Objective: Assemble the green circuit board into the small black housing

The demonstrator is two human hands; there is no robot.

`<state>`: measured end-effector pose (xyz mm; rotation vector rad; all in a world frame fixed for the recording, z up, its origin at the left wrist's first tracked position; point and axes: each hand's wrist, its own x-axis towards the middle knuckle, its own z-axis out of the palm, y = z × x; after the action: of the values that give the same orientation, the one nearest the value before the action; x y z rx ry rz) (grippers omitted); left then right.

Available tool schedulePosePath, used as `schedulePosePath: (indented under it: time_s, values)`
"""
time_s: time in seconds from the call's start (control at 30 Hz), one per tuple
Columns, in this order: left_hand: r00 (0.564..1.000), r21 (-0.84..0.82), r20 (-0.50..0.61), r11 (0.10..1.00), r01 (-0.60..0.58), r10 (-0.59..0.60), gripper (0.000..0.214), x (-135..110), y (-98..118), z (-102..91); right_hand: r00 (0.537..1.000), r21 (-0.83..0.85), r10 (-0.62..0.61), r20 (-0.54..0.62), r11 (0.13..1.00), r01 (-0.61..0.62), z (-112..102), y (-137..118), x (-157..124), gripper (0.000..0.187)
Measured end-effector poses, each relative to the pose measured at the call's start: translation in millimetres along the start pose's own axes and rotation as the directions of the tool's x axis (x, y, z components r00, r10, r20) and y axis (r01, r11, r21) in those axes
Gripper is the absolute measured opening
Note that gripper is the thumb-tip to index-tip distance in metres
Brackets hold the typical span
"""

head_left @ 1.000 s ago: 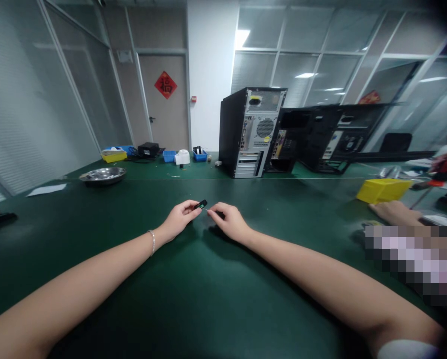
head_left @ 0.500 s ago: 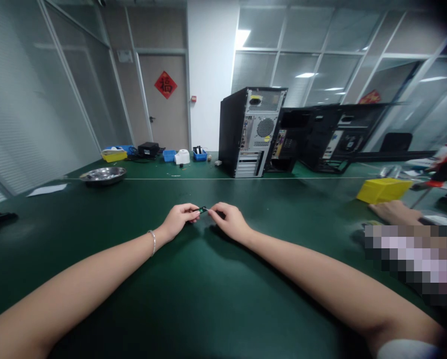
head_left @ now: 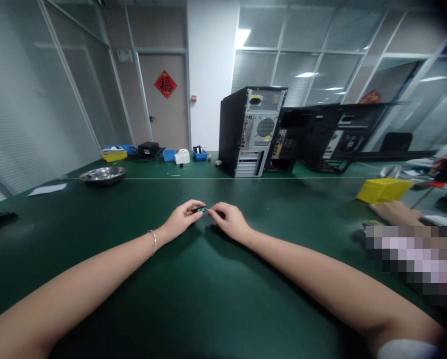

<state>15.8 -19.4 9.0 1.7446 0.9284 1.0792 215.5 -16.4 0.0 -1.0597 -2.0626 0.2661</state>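
Observation:
Between thumb and fingers, my left hand (head_left: 182, 217) pinches a small green circuit board (head_left: 200, 210) with dark parts. My right hand (head_left: 229, 219) is closed in a pinch just to its right. From its fingertips a thin, pale piece (head_left: 207, 209) reaches the board's right end; whether it is a wire, a pin or a tool tip is too small to tell. Both hands are close together above the green table (head_left: 193, 299). My left wrist wears a bracelet.
A metal bowl (head_left: 106, 174) stands at the left, with small blue bins (head_left: 200, 155) farther back. Computer towers (head_left: 233, 134) stand at the back right. At the right, another person's hand (head_left: 395, 213) rests near a yellow box (head_left: 384, 190).
My left fingers have shifted their hold and spread slightly, so the small board shows at a different angle. My right hand has hardly moved.

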Motion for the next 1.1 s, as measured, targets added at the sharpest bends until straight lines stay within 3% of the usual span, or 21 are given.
schedulePosePath:
  time_s: [0.27, 1.1]
  values:
    - [1.0, 0.014, 0.011, 1.0, -0.023, 0.022, 0.031, 1.3, -5.2, 0.7, 1.0, 0.016, -0.024, 0.012, 1.0, 0.024, -0.4, 0.0, 0.4, 0.02]
    - [0.996, -0.13, 0.071, 0.989, 0.069, -0.06, 0.032, 0.3, -4.3, -3.2, 0.995, 0.097, -0.095, 0.034, 0.991, 0.091, -1.4, 0.6, -0.9, 0.023]
